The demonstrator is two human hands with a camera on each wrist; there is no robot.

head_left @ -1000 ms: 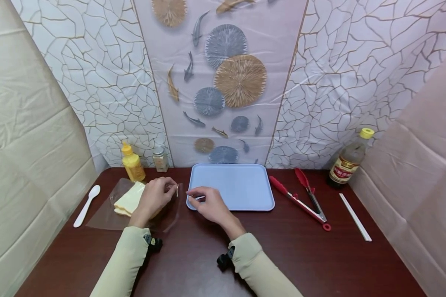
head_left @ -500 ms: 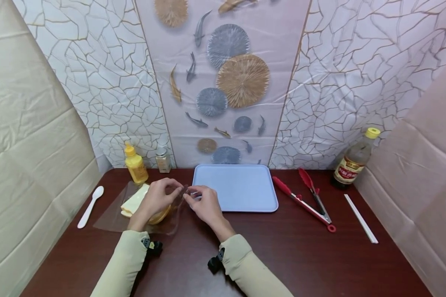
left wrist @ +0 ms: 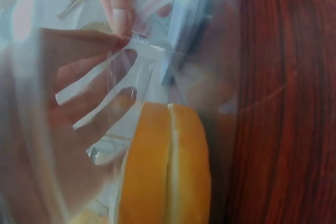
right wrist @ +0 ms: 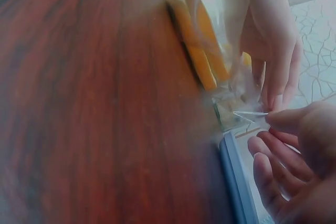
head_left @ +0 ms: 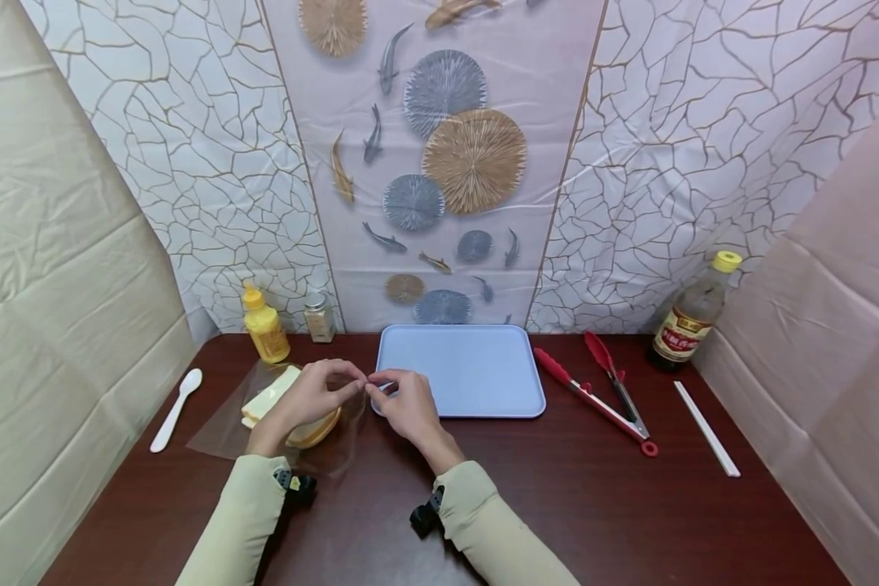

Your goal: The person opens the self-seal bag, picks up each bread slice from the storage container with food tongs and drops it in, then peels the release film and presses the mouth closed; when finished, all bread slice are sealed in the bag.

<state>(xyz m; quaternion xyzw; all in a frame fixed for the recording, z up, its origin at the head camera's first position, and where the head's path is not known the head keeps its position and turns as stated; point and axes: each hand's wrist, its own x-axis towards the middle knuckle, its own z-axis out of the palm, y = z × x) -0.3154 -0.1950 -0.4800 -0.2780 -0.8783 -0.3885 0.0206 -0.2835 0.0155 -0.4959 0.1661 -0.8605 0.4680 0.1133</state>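
Observation:
Sliced bread (head_left: pixel 269 396) with brown crusts lies inside a clear plastic bag (head_left: pixel 216 431) on the left of the table. My left hand (head_left: pixel 309 400) reaches over the bread and pinches the bag's right end between thumb and fingertips. Facing it, my right hand (head_left: pixel 410 407) pinches the same end, fingertips meeting the left ones. In the left wrist view two crust edges of the bread (left wrist: pixel 147 166) stand side by side behind the film. The right wrist view shows a thin edge of the bag (right wrist: pixel 251 113) at the right thumb and fingers.
A blue tray (head_left: pixel 461 374) lies just behind the right hand. Red-handled tongs (head_left: pixel 601 407), white chopsticks (head_left: pixel 706 429) and a sauce bottle (head_left: pixel 684 321) are on the right. A yellow squeeze bottle (head_left: pixel 266 330), a shaker (head_left: pixel 318 317) and a white spoon (head_left: pixel 176 411) are on the left.
My right hand has come left and my left hand slightly right, so their fingertips now meet at the bag's end. More of the bread shows beneath the left hand.

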